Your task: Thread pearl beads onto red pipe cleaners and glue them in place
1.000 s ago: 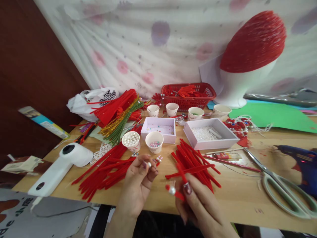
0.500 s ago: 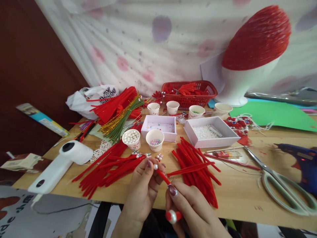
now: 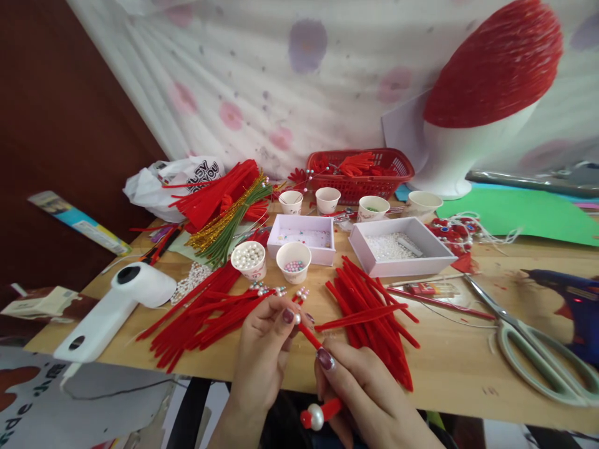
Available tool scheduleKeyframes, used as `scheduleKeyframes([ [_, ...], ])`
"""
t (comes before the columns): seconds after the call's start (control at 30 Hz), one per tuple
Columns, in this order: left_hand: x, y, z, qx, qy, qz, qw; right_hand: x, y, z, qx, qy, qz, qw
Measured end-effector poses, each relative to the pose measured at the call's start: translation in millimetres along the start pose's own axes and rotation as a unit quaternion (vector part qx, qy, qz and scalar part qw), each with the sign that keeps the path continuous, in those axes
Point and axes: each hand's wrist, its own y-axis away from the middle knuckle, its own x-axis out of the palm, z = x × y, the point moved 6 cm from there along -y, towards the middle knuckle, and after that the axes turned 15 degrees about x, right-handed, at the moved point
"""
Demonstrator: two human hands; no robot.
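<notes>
Pearls [image 3: 247,254], in the head view, are filling a paper cup [image 3: 251,274] near the middle of the tabletop [image 3: 468,368]. Just right of it, a second cup [image 3: 296,280] is holding a shallow layer of pink and blue beads [image 3: 294,266]. Behind these, a white box [image 3: 306,256] is carrying scattered small coloured bits, and a larger box [image 3: 405,269] to its right is containing many tiny white beads [image 3: 386,246]. In the back row, one cup [image 3: 292,209] is holding thin sticks, the next [image 3: 329,206] is hiding its contents, a third [image 3: 372,218] is showing green pieces, and a fourth [image 3: 423,214] is standing farthest right. Behind them, a red basket [image 3: 349,186] is holding red fuzzy pieces [image 3: 358,164].

In front of the cups, the left hand [image 3: 266,349] is pinching, fingertips nearly closed, around a white bead [image 3: 297,318] at the upper end of a red stem [image 3: 310,337]. The right hand [image 3: 362,383] is gripping that stem lower down, thumb pressed against it, fingers curled. Below the right hand, a red length with a larger pearl [image 3: 315,416] near its tip is sticking out; the fingers are concealing whether it is joining the stem above. Loose red strips [image 3: 374,318] are lying beyond the right hand.
</notes>
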Motion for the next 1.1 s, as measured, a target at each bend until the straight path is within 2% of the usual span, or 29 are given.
scheduleKeyframes([
  [0.13,1.7,0,-10,0.047,-0.064,-0.005,0.997,-3,-3,-1,-0.024,0.009,0.015,1.0],
  [0.2,1.8,1,-8,0.046,-0.07,0.004,0.996,-3,-4,-4,-0.03,0.007,0.015,0.999],
  [0.33,2.6,4,8,-0.022,0.005,0.046,0.999,-3,-3,-2,-0.062,-0.008,0.008,0.998],
  [0.43,1.2,4,18,-0.07,0.079,0.044,0.993,-6,-1,5,-0.101,-0.02,-0.011,0.995],
  [0.6,1.3,3,27,-0.077,0.1,0.033,0.992,-6,0,7,-0.116,-0.035,-0.006,0.993],
  [0.7,3.7,6,30,-0.077,0.085,0.045,0.992,-7,0,1,-0.101,-0.06,-0.015,0.993],
  [0.77,3.4,4,28,-0.068,0.051,0.052,0.995,-11,1,-7,-0.067,-0.096,-0.057,0.991],
  [0.83,2.0,-7,15,-0.018,-0.02,0.058,0.998,-17,1,-16,-0.025,-0.145,-0.108,0.983],
  [0.87,2.7,-16,3,0.029,-0.078,0.068,0.994,-20,1,-20,-0.009,-0.168,-0.124,0.978],
  [0.9,5.2,-27,-11,0.088,-0.154,0.079,0.981,-22,1,-23,0.002,-0.187,-0.133,0.973],
  [0.93,10.8,-39,-25,0.147,-0.26,0.1,0.949,-24,0,-25,0.009,-0.199,-0.137,0.97],
  [0.97,20.7,-50,-36,0.195,-0.379,0.142,0.894,-25,0,-26,0.011,-0.205,-0.136,0.969],
  [1.0,32.2,-62,-42,0.225,-0.493,0.188,0.819,-27,-1,-26,0.012,-0.206,-0.134,0.969],
  [1.03,43.0,-73,-40,0.213,-0.603,0.25,0.727,-28,-1,-26,0.012,-0.206,-0.131,0.97],
  [1.07,49.3,-83,-30,0.154,-0.693,0.321,0.627,-28,-1,-27,0.011,-0.206,-0.128,0.97],
  [1.1,54.1,-92,-24,0.117,-0.715,0.353,0.592,-29,0,-27,0.009,-0.204,-0.125,0.971],
])
